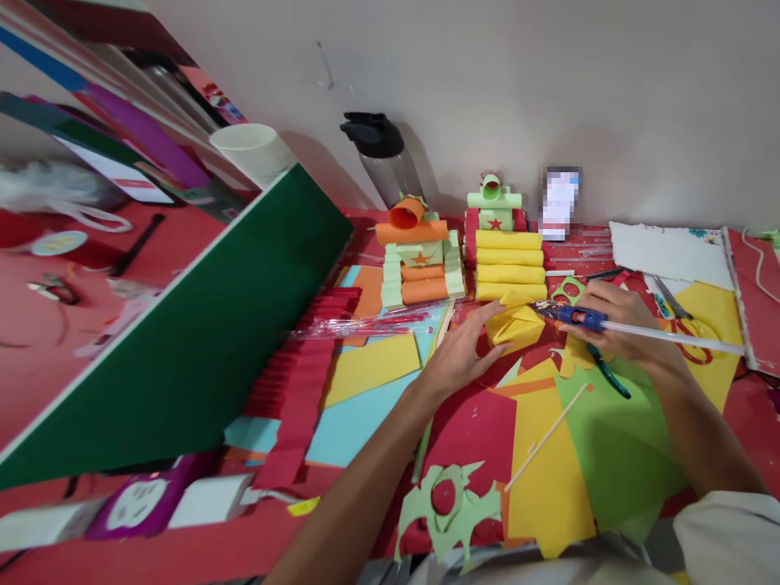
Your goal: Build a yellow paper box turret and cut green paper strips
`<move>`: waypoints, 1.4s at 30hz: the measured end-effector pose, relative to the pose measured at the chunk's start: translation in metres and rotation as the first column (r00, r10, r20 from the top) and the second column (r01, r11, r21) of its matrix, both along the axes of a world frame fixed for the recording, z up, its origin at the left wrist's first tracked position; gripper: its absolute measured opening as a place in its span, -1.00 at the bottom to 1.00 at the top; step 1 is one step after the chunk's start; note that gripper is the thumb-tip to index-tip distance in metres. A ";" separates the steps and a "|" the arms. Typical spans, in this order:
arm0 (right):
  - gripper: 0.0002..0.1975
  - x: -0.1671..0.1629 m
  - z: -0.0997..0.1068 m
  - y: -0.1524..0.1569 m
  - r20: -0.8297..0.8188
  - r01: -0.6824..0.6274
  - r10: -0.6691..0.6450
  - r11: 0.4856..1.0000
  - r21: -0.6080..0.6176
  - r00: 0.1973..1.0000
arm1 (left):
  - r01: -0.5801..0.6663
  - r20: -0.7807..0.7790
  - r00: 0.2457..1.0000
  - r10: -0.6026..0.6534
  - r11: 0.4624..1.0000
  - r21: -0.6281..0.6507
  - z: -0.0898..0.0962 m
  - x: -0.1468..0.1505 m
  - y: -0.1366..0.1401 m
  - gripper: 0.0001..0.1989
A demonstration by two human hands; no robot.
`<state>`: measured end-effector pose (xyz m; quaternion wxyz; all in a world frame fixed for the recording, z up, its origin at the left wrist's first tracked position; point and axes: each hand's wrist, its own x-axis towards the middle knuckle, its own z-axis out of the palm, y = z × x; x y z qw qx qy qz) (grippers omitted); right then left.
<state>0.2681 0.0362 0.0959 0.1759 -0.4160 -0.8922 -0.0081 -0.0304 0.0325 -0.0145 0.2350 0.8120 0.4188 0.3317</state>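
My left hand (458, 357) grips the edge of a folded yellow paper piece (517, 327) between thumb and fingers. In my right hand (625, 317) is a blue glue gun (582, 318), with a long clear glue stick (676, 335) running out of its back. Its nozzle points left and meets or nearly meets the upper right of the yellow piece; I cannot tell if they touch. Just behind stand yellow paper rolls (510, 257) joined to a green and red paper model (495, 201). Left of that is an orange and green paper model (422, 272) with a star.
Scissors (700, 329) lie at the right, and a teal handle (609, 375) below my right hand. A green board (201, 349) leans at the left. A bottle (383, 158) and a phone (559, 203) stand by the wall. Cut paper scraps (448, 508) lie in front.
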 end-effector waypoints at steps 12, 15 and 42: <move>-0.58 0.001 -0.015 0.010 -0.279 0.131 -0.203 0.958 -0.256 0.939 | 0.002 -0.001 1.000 -0.001 1.000 0.019 0.002 0.002 0.001 -0.42; -0.58 -0.006 -0.020 0.010 -0.319 0.122 -0.201 0.960 -0.252 0.926 | 0.006 0.012 1.000 -0.006 1.000 0.011 0.002 0.001 0.001 -0.43; -0.76 -0.013 -0.032 0.004 -0.138 -0.157 0.195 0.957 0.246 0.971 | 0.007 0.106 0.994 -0.006 1.000 -0.008 -0.009 -0.001 0.003 -0.31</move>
